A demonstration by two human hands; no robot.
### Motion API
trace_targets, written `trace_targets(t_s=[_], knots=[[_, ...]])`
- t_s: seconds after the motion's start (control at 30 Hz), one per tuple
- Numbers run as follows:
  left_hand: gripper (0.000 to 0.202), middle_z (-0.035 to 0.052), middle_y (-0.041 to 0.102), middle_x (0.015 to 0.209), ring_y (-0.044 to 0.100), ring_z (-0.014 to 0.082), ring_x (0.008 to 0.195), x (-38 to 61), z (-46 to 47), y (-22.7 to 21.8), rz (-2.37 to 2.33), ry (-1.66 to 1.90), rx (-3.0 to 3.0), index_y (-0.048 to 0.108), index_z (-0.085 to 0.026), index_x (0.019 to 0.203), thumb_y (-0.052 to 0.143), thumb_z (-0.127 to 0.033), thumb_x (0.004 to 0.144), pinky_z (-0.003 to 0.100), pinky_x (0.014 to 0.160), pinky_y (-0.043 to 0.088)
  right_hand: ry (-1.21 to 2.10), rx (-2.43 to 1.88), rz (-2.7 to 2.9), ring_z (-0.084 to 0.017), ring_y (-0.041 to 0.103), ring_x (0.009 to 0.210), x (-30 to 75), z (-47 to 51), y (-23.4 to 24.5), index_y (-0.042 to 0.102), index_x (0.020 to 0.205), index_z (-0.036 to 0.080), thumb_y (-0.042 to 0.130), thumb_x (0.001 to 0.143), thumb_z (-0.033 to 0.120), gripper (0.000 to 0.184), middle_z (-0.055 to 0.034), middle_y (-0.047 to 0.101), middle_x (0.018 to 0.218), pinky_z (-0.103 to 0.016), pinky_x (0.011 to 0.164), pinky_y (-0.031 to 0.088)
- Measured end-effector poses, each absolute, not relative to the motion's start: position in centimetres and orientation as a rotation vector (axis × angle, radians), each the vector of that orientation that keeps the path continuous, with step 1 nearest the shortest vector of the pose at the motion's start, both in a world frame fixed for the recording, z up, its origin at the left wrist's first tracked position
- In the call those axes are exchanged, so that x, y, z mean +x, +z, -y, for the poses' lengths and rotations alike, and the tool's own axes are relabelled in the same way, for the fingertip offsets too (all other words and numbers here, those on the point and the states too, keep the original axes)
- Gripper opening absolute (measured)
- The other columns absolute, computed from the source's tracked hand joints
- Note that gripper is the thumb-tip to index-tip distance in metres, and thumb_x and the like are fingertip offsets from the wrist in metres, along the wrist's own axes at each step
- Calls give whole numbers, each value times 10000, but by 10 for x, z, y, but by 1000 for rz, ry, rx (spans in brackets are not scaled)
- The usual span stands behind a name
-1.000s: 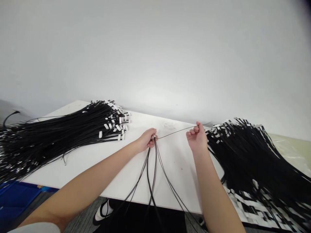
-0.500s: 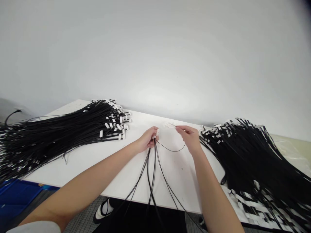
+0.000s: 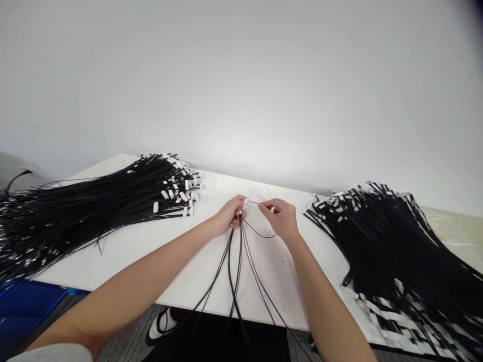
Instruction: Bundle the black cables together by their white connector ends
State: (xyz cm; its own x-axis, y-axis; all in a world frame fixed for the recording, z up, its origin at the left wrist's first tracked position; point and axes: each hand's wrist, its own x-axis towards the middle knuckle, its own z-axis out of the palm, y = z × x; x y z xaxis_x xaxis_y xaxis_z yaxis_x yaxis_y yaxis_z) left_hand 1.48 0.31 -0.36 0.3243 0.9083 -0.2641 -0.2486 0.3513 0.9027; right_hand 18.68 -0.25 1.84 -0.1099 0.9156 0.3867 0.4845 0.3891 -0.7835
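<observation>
Near the middle of the table, my left hand (image 3: pixel 231 213) is closed around a small white connector (image 3: pixel 245 204), with a second white piece just below it. Several thin black wires (image 3: pixel 240 246) hang from there over the table's front edge. My right hand (image 3: pixel 278 215) pinches a thin black wire (image 3: pixel 253 202) between thumb and fingertips. The wire's tip points left at the white connector; whether it touches cannot be made out. A loop of wire sags between both hands. Behind them lies a small pile of white connectors (image 3: pixel 262 193).
A large bundle of black cables (image 3: pixel 105 201) with white connector ends lies at the left. Another bundle (image 3: pixel 388 241) covers the right side. A blue bin (image 3: pixel 30 306) stands below the table's left edge. The wall rises behind the white table (image 3: pixel 151 261).
My right hand has moved left and slightly down, bringing the wire end to the connector in my left hand. The left hand has stayed nearly in place. The white pile is more exposed.
</observation>
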Motion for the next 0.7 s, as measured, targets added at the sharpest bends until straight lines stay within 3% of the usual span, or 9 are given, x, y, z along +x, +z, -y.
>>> trace_targets(t_s=[0.7], knots=[[205, -47, 440, 535, 234, 30, 329, 16, -3, -4, -926, 912, 909, 378, -204, 764, 471, -383, 727, 133, 299, 107, 419, -1089, 1891, -116, 494, 589, 191, -2, 12, 664, 727, 223, 565, 755, 244, 106, -2, 608, 683, -238, 522, 380]])
